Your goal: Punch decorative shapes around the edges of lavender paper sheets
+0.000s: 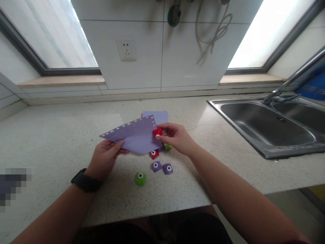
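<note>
Left hand (108,157) and right hand (176,135) are held above the speckled countertop (63,135), the left clamped on the lower left of a purple sheet (134,134) with cutouts along its upper edge. Behind this, lilac paper (159,117) is partly covered. By the right, a red punch (157,131) is pinched at the sheet's right edge, and nearer the front a green punch (140,179), two purple punches (168,169) and another red punch (154,155) are laid out.

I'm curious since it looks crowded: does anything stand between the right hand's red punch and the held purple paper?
Nothing visible does. The red punch, held in the right hand, is at the right edge of the purple paper; the left hand grips the paper further left.
</note>
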Motion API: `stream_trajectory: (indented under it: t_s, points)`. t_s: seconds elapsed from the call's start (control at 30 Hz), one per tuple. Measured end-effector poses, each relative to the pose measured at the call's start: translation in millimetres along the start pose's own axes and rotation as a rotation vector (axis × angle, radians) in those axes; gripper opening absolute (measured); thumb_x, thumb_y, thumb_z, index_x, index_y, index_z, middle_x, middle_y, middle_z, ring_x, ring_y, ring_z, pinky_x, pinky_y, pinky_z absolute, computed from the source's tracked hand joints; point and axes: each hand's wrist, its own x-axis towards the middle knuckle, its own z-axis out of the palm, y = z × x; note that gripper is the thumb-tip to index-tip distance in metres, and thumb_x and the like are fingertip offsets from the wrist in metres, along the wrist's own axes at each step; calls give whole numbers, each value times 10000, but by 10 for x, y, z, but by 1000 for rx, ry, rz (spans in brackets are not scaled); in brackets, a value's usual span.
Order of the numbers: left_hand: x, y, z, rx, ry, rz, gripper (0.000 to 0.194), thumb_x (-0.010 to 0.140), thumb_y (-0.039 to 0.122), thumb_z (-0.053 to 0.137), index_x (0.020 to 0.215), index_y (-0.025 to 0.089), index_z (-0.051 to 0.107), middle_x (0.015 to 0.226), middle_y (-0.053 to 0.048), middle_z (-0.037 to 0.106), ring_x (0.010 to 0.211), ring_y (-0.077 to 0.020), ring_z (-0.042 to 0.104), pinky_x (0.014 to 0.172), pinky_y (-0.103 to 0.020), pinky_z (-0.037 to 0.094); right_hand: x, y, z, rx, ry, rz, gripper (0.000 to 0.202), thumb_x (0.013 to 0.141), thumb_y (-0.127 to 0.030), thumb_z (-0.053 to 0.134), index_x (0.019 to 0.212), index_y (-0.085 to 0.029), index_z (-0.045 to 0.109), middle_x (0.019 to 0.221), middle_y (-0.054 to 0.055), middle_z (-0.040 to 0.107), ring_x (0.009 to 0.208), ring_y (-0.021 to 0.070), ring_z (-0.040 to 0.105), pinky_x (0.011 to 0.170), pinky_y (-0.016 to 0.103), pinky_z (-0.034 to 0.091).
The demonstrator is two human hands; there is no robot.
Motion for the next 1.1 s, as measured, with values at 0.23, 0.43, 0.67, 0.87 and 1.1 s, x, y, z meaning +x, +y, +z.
stream_trajectory:
  t_s: [0.23,0.43,0.67,0.87,1.1]
  points:
    - [2,-7,-24,30,-12,-9,328,705,361,948,874,151,760,794,-34,761,606,-147,721,632,-247,655,-7,-13,2,-17,7,4,442,700,-363,925,1092,-215,783,969,54,798,798,168,714,841,409,628]
    - [-3,-15,-65,88,-18,-1,347,719,398,940,884,144,771,759,-42,771,620,-172,748,646,-252,658,-1,-16,-15,-83,2,-42,430,710,-338,914,1096,-201,783,888,39,765,757,153,674,777,363,614]
    - [21,-28,-90,197,-24,33,369,760,444,900,933,137,791,840,-66,803,704,-210,776,733,-328,678,-8,-8,-53,-157,-34,-96,448,708,-321,912,1116,-192,777,915,52,766,776,162,684,791,363,619]
    - [31,8,-128,334,-38,93,331,812,444,860,980,164,808,897,-74,821,802,-231,783,843,-382,661,-44,-33,-101,-380,-19,-278,419,745,-326,899,1125,-196,779,955,61,786,791,171,710,803,357,607]
    - [69,2,-236,491,-118,317,197,884,361,795,1017,216,809,1003,-61,817,907,-221,775,893,-362,629,-73,-141,-117,-630,-68,-590,308,801,-259,872,1082,-191,763,959,50,799,803,158,727,762,297,574]
